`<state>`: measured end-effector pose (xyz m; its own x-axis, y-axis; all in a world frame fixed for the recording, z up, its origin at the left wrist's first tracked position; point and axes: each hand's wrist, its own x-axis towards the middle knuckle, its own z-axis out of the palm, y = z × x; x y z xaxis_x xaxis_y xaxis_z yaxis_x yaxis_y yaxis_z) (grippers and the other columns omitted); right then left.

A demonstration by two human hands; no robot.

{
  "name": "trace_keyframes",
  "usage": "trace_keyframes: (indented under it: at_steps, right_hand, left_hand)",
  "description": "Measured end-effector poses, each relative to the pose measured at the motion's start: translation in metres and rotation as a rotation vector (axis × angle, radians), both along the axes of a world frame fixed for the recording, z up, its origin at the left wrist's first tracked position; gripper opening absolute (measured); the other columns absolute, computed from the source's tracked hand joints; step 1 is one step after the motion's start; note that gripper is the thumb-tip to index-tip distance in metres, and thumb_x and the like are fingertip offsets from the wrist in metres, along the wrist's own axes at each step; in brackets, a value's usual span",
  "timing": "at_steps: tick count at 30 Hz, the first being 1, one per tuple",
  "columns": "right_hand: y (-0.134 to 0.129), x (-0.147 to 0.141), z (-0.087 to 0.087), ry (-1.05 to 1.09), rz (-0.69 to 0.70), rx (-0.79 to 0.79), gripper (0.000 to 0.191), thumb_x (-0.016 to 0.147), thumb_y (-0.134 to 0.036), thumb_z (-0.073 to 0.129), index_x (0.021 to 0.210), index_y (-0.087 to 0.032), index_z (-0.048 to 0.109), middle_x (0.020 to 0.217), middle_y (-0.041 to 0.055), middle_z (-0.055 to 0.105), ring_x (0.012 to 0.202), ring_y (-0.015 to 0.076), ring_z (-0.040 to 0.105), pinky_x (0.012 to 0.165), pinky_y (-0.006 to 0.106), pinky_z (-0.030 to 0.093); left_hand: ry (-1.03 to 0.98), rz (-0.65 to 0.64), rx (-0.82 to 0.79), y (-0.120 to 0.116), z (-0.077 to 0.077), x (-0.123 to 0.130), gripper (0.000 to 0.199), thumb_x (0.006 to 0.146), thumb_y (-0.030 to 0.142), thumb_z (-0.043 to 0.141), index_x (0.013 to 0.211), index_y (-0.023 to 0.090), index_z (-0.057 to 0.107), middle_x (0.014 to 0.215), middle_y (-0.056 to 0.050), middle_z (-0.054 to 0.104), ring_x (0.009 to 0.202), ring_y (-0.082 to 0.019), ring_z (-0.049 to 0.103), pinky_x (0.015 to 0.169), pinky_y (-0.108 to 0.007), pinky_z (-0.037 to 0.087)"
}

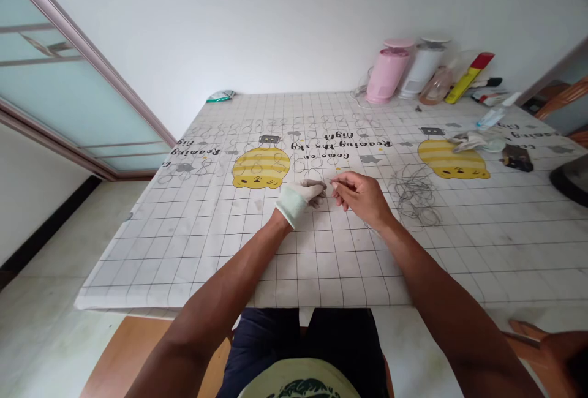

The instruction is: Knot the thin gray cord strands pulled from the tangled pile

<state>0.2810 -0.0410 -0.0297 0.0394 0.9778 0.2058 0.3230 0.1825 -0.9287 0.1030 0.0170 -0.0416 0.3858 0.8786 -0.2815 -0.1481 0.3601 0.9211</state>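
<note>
My left hand (313, 193), in a pale knitted glove, is pinched closed at the middle of the table. Facing it a short gap away is my bare right hand (356, 195), thumb and forefinger pressed together. A thin wire seems to run between the fingertips, too fine to follow fully; a faint loop shows just behind the glove. Right of my right hand lies a tangled heap of thin grey wire (416, 197). Beyond both hands, several small twisted wire loops (298, 123) are laid out in rows across the cloth.
A checked tablecloth (184, 263) with yellow bear prints covers the table. Along the back right stand a pink cylinder (388, 73), a white cylinder (420, 70), and a yellow-red can (468, 78). A crumpled glove (480, 141) and a dark object (517, 158) lie at right. A green packet (221, 97) sits back left.
</note>
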Motion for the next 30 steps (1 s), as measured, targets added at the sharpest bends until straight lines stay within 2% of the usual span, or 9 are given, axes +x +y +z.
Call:
trace_keyframes:
  at_steps: [5,10,15,21,30]
  right_hand:
    - [0.002,-0.015,-0.007,0.043,-0.228,0.014,0.024,0.096,-0.043,0.066,0.099,-0.02,0.074,0.068,0.0025,0.072,0.049,0.0151,0.061,0.042,0.026,0.048]
    - [0.005,-0.021,-0.015,-0.095,-0.297,0.135,0.021,0.099,-0.04,0.061,0.099,-0.022,0.07,0.065,0.0,0.07,0.049,0.014,0.059,0.05,0.027,0.048]
    - [0.003,-0.022,-0.015,-0.153,-0.251,0.15,0.02,0.1,-0.038,0.059,0.091,-0.024,0.071,0.066,-0.0002,0.069,0.051,0.0142,0.056,0.05,0.028,0.042]
    - [0.0,-0.016,-0.009,-0.156,-0.073,0.048,0.02,0.098,-0.037,0.062,0.085,-0.024,0.069,0.065,0.0004,0.068,0.051,0.0158,0.057,0.05,0.029,0.045]
    - [0.002,-0.018,-0.011,-0.012,-0.134,-0.019,0.025,0.099,-0.046,0.066,0.09,-0.023,0.069,0.068,0.0014,0.071,0.049,0.015,0.059,0.045,0.028,0.047]
  left_hand:
    - [-0.079,0.035,-0.037,-0.005,-0.004,0.003,0.014,0.084,0.022,0.081,0.092,0.012,0.077,0.085,-0.008,0.076,0.063,-0.011,0.064,0.057,-0.024,0.049]
    - [-0.014,0.088,0.0,-0.014,-0.002,0.01,0.012,0.086,0.022,0.078,0.092,0.012,0.077,0.085,-0.009,0.076,0.065,-0.012,0.066,0.058,-0.024,0.052]
    - [0.012,0.11,0.017,-0.016,0.002,0.014,0.003,0.087,0.015,0.072,0.087,0.013,0.075,0.079,-0.005,0.072,0.061,-0.01,0.063,0.057,-0.023,0.053]
    - [0.093,0.086,0.048,-0.015,-0.002,0.012,0.013,0.087,0.013,0.066,0.075,0.015,0.072,0.065,-0.003,0.066,0.06,-0.012,0.063,0.056,-0.022,0.052]
    - [0.036,0.036,-0.024,-0.009,-0.004,0.011,0.013,0.085,0.016,0.072,0.072,0.016,0.069,0.067,-0.004,0.068,0.06,-0.011,0.063,0.059,-0.023,0.054]
